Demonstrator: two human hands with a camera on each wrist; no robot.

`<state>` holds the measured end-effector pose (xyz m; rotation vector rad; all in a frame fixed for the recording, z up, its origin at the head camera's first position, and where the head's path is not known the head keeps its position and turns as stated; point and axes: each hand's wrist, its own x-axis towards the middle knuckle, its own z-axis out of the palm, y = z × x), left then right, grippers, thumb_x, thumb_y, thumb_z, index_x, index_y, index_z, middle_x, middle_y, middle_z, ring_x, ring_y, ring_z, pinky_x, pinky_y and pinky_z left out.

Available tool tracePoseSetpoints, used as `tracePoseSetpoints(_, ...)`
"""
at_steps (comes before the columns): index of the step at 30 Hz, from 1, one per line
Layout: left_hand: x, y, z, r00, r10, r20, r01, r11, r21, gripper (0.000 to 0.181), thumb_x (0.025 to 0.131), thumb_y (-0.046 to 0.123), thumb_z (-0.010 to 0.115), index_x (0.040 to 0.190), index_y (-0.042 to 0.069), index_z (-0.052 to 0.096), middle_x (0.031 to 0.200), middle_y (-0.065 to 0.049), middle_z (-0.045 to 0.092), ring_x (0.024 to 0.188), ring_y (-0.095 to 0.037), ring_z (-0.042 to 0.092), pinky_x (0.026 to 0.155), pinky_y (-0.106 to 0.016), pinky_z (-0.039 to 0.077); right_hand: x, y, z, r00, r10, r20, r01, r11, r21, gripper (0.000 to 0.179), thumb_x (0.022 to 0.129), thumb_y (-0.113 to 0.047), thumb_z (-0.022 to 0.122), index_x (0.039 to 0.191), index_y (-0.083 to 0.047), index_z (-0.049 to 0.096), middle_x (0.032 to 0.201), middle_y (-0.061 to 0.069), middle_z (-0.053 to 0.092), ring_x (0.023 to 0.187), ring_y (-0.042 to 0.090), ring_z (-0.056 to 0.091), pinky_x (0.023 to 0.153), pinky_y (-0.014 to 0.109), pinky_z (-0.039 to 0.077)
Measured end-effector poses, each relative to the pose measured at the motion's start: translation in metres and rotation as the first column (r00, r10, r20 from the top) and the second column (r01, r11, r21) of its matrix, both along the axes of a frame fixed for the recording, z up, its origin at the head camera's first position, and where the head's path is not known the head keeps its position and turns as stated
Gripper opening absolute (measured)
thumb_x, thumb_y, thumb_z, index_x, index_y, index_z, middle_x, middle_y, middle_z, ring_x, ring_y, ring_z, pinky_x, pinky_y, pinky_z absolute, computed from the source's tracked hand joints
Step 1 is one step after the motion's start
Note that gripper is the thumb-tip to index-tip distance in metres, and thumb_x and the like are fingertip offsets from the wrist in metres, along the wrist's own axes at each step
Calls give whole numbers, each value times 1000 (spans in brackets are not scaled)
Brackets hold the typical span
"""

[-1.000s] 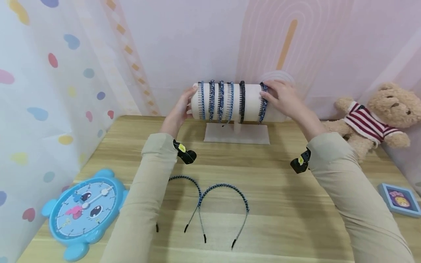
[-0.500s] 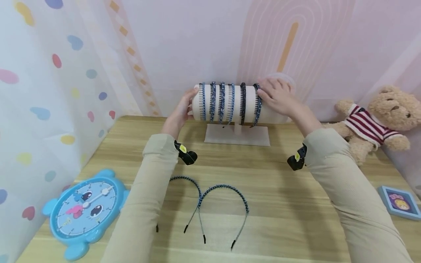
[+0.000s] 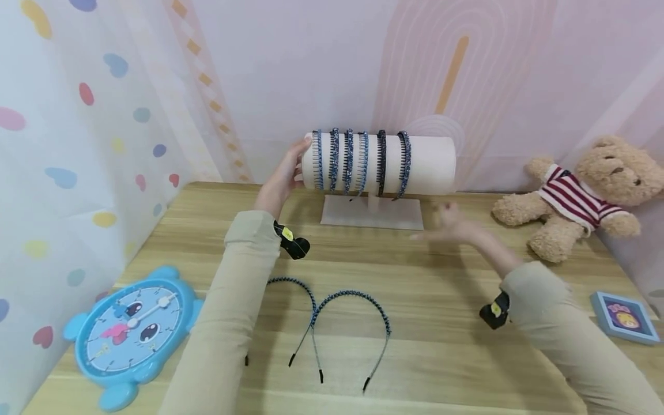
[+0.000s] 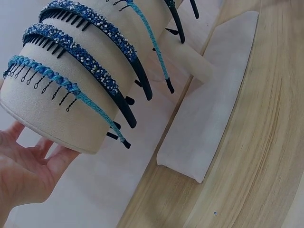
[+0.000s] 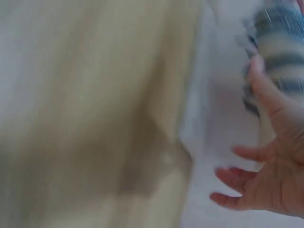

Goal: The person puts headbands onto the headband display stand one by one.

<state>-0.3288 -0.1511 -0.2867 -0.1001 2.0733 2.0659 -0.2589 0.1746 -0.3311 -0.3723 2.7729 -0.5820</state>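
Observation:
A cream cylindrical headband stand (image 3: 432, 165) stands at the back of the table on a flat base (image 3: 342, 212). Several blue and black headbands circle it, the rightmost a glittery blue headband (image 3: 406, 164). My left hand (image 3: 282, 177) grips the roll's left end; in the left wrist view that hand (image 4: 28, 168) has its fingers against the end, beside a braided light-blue headband (image 4: 47, 71). Blurred in motion, my right hand (image 3: 451, 226) is over the table just in front of the roll's right part. In the right wrist view the right hand (image 5: 280, 171) has spread fingers and holds nothing.
Two thin beaded headbands, a right one (image 3: 358, 293) and a left one (image 3: 293, 280), lie on the table in front. A blue clock (image 3: 104, 346) is at left. A teddy bear (image 3: 576, 196) and a small blue frame (image 3: 602, 314) are at right.
The rightmost headband has slid left along the roll, pushed by my right hand. That hand has since left the roll and dropped toward the table. My left hand stays at the left end.

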Motion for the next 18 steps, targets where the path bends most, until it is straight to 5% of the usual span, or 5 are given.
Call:
tracePoseSetpoints(3, -6, -1, -3, 1000, 3, 6, -3, 1000, 3, 59, 90, 54, 39, 142, 32, 22, 145, -5, 27, 129, -24, 27, 103, -43, 32, 14, -23, -14, 982, 167, 85, -169, 985, 14, 76, 79, -45, 66, 126, 9, 42, 126, 32, 41, 112, 41, 46, 96, 52, 40)
tracePoseSetpoints(6, -10, -3, -7, 1000, 9, 6, -9, 1000, 15, 59, 89, 55, 40, 141, 32, 23, 145, -5, 29, 128, -24, 28, 103, -44, 32, 26, -51, -24, 930, 335, 150, -331, 942, -52, 52, 81, -38, 66, 111, 4, 53, 109, 18, 57, 100, 28, 54, 91, 42, 46)
tracePoseSetpoints(10, -7, -4, -8, 1000, 8, 1, -8, 1000, 9, 58, 90, 54, 39, 142, 32, 22, 143, -5, 31, 126, -23, 31, 101, -43, 33, 45, -86, -34, 880, 431, 202, -425, 902, -73, 35, 80, -33, 68, 98, -4, 58, 96, 6, 57, 88, 17, 53, 83, 31, 47)
tracePoseSetpoints(18, 1, -1, 1, 1000, -1, 2, 1, 1000, 24, 62, 90, 52, 39, 144, 31, 17, 148, -7, 23, 131, -24, 25, 105, -45, 30, 52, -98, -38, 881, 464, 94, -463, 886, -38, 6, 81, -6, 65, 86, -3, 62, 81, 3, 61, 72, 10, 54, 66, 19, 47)
